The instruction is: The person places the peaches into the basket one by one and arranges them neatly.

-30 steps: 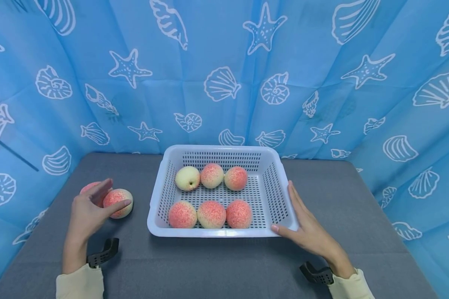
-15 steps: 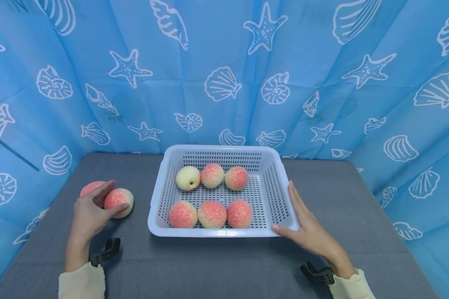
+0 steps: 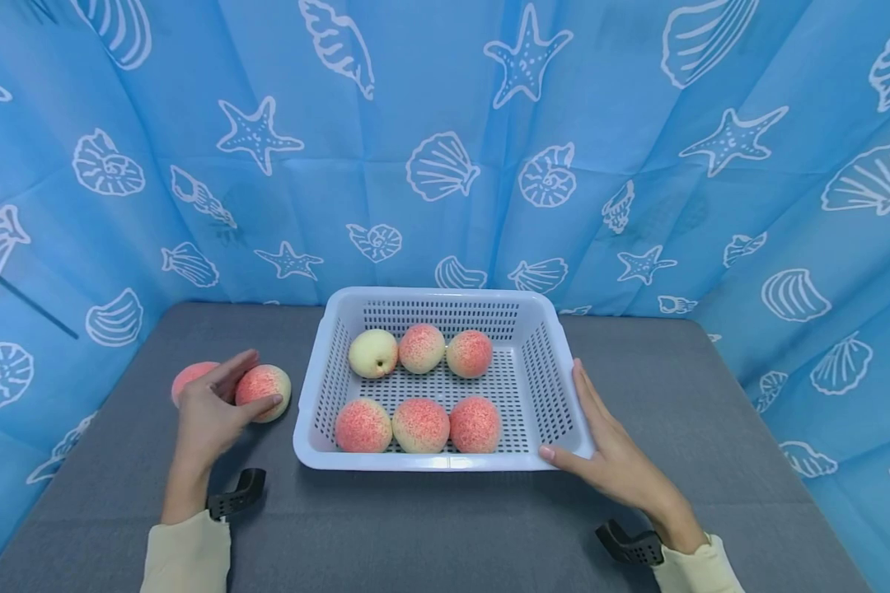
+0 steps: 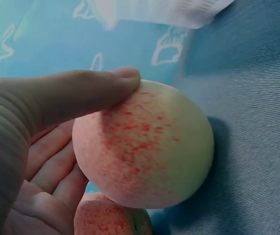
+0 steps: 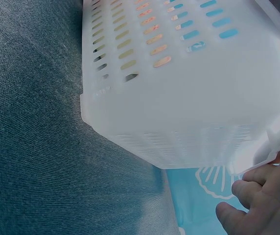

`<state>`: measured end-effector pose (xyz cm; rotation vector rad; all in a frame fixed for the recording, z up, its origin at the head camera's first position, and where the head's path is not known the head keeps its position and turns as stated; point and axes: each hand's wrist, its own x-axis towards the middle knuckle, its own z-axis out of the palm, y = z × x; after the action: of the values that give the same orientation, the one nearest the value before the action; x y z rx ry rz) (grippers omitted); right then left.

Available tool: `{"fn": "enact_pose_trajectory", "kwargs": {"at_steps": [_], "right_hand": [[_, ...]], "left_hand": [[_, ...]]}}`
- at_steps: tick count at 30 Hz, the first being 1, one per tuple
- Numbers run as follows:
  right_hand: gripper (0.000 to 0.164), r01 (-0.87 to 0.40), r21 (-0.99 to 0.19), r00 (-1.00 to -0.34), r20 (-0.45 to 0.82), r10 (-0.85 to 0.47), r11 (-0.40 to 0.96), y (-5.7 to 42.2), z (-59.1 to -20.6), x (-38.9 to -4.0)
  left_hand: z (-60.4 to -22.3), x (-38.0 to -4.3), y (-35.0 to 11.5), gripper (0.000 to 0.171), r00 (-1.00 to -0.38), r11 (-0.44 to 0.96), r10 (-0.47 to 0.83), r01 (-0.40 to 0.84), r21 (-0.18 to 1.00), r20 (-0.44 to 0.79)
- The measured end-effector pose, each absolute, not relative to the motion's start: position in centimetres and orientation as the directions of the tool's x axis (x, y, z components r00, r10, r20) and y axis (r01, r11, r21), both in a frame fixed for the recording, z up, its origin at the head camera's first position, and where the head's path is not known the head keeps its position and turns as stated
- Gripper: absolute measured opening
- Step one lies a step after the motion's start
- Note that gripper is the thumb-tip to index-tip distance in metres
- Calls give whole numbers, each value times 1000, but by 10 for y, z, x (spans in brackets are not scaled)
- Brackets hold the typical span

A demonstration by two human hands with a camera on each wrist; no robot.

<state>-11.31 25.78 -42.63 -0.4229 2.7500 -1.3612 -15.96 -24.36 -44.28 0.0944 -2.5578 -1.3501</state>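
Note:
My left hand [image 3: 211, 420] holds a pink-and-cream peach [image 3: 269, 389] between thumb and fingers, left of the basket. In the left wrist view the thumb lies along the top of this peach, with a shadow on the cloth beside it. Behind the hand a second peach [image 3: 189, 377] rests on the table, partly hidden. My right hand [image 3: 610, 451] grips the front right corner of a white plastic basket [image 3: 408, 463], thumb over the rim and fingers along the outer side. Inside are two rows of peaches; the back row's left one [image 3: 373, 354] is pale yellow.
A dark grey cloth covers the table [image 3: 430, 535]. Blue curtains [image 3: 445, 107] with white shells and starfish stand behind and at both sides. Slotted walls of the basket show in the right wrist view. A black wrist strap mount [image 3: 239, 492] sits at the left wrist.
My left hand has moved right toward the basket with the peach in it, away from the second peach, which also sits slightly farther right. The right hand and basket stay put.

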Motion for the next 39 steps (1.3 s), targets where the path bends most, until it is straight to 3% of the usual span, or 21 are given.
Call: {"fn": "enact_pose_trajectory", "kwargs": {"at_steps": [16, 26, 39], "right_hand": [[119, -224, -790, -961, 83, -263, 570, 257, -427, -113], [119, -224, -790, -962, 83, -262, 570, 258, -427, -114], [119, -218, -808, -961, 80, -265, 547, 257, -427, -115]], "left_hand": [[-454, -161, -249, 92, -979, 561, -182, -25, 828, 94], [-451, -161, -247, 105, -992, 654, -115, -34, 756, 55], [-464, -172, -223, 86, -983, 625, -87, 74, 777, 163]]}}
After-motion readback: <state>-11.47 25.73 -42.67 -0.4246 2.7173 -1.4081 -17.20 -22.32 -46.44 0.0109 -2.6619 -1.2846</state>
